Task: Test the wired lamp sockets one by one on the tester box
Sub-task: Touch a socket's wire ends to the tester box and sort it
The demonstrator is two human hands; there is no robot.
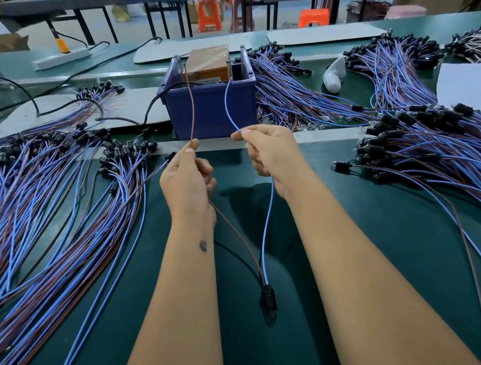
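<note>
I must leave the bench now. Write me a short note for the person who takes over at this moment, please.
Left hand pinches the brown wire; right hand pinches the blue wire. Both wire ends reach up to the tester box. Their black socket hangs low between the forearms. Whether contact is made, or the lamp lights, cannot be seen. Socket piles lie left and right; which pile is tested cannot be told.

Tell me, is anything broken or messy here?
Nothing looks broken. The left hand pinches the brown wire, the right hand the blue wire, and their black socket dangles below, unharmed.
</note>
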